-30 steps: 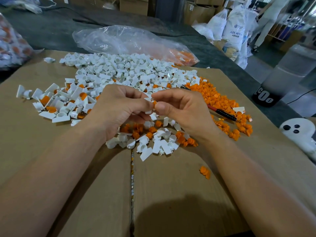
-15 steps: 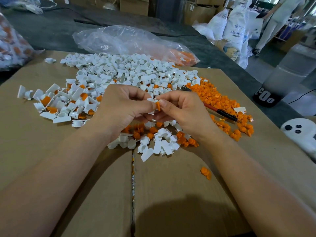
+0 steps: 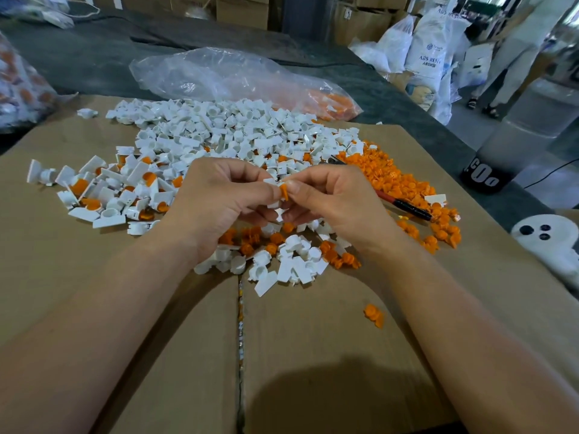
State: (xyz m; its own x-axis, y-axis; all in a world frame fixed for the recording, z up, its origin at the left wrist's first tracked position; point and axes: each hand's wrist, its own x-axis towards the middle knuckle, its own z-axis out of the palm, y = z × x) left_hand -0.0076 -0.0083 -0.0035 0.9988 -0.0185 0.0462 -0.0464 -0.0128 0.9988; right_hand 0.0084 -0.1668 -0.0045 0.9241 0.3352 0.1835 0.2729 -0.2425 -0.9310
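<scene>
Meeting above the middle of a cardboard sheet, both hands work on one small assembly. The left hand curls its fingers and thumb round a white plastic piece, of which only small edges show between the fingertips. The right hand pinches an orange plug between thumb and forefinger and holds it against the white plastic piece; whether the plug is seated in it cannot be told. Both things are held in the air, just above a small mixed heap of white and orange parts lying on the cardboard below the wrists. Behind the hands spreads a large pile of white pieces. To its right lies a pile of orange plugs, with a red and black pen at its near edge. At the left lie white pieces with orange inside. Two stray orange plugs sit near the right forearm. A clear plastic bag rests on the dark counter beyond the cardboard.
</scene>
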